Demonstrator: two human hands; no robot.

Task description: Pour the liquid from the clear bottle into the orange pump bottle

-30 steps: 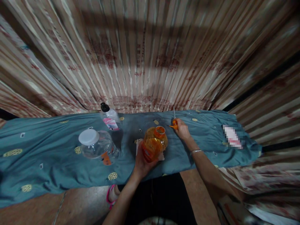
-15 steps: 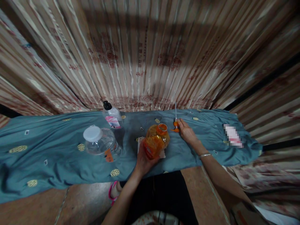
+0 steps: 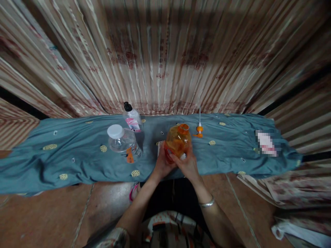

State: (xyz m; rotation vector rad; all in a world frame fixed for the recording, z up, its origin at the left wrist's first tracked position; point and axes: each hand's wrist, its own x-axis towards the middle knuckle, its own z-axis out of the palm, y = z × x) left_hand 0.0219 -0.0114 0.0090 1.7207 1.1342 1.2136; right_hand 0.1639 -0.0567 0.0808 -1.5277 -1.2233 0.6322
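Both hands are wrapped around a see-through orange bottle point(image 3: 178, 139) whose neck is uncapped. My left hand point(image 3: 164, 161) grips its lower left side, over a red label. On the lower right side, my right hand point(image 3: 188, 162) is closed on the same bottle, with a silver bangle at the wrist. An orange pump top point(image 3: 199, 130) with a long pale tube lies on the cloth to the right, apart from the hands. Under the bottle, a piece of white material point(image 3: 160, 146) partly shows; most of it is hidden.
To the left are a clear jar point(image 3: 122, 142) with a white lid and an orange label, and behind it a clear bottle point(image 3: 133, 120) with a black top. A blurred-out pink and white item point(image 3: 267, 143) lies far right. Teal patterned cloth point(image 3: 85, 155) covers the surface; a curtain point(image 3: 160, 55) hangs behind.
My right hand has let go of the orange pump top, leaving it on the cloth, and has come left onto the orange bottle. My left hand still holds the bottle. The view has shifted slightly.
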